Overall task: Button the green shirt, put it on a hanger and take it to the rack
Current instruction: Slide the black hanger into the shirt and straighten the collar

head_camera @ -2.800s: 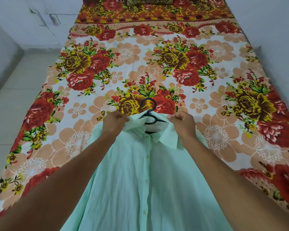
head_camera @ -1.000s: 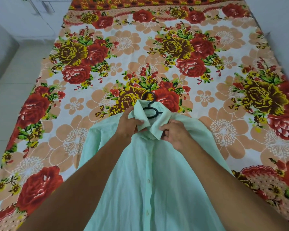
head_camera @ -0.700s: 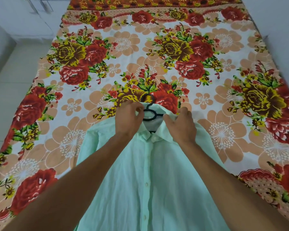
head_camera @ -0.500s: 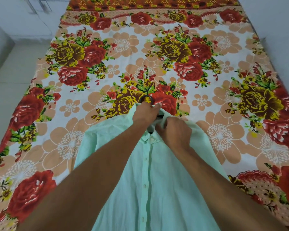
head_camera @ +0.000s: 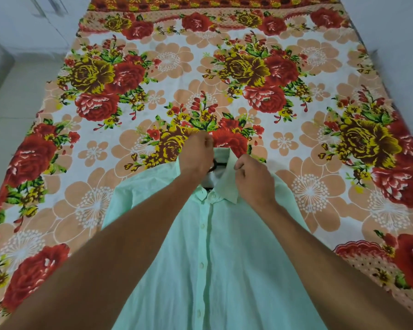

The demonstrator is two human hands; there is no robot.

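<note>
- Here we are over the bed (head_camera: 296, 67), and the green shirt (head_camera: 224, 258) lies flat on the floral sheet, front side up, at the near end.
- It is a pale mint cloth, lightly creased, with a row of small pale buttons done up down the middle strip.
- The collar (head_camera: 229, 182) stands open at the top, and a bit of the black hanger (head_camera: 218, 163) shows in the neck.
- Our left hand (head_camera: 196, 156) is clenched over the hanger's top; the hook itself is hidden in the fist.
- Our right hand (head_camera: 253, 179) pinches the collar's right flap between thumb and forefinger.
- Room to move: a wide stretch of sheet lies free beyond the collar and on both sides of the shoulders.
- The bed's left edge drops to the pale floor (head_camera: 14, 103); its right edge runs close along a grey wall (head_camera: 403, 44).
- The shirt's long axis runs straight away from us, along the bed's length: collar at the far end, body reaching down past the bottom of the view.
</note>
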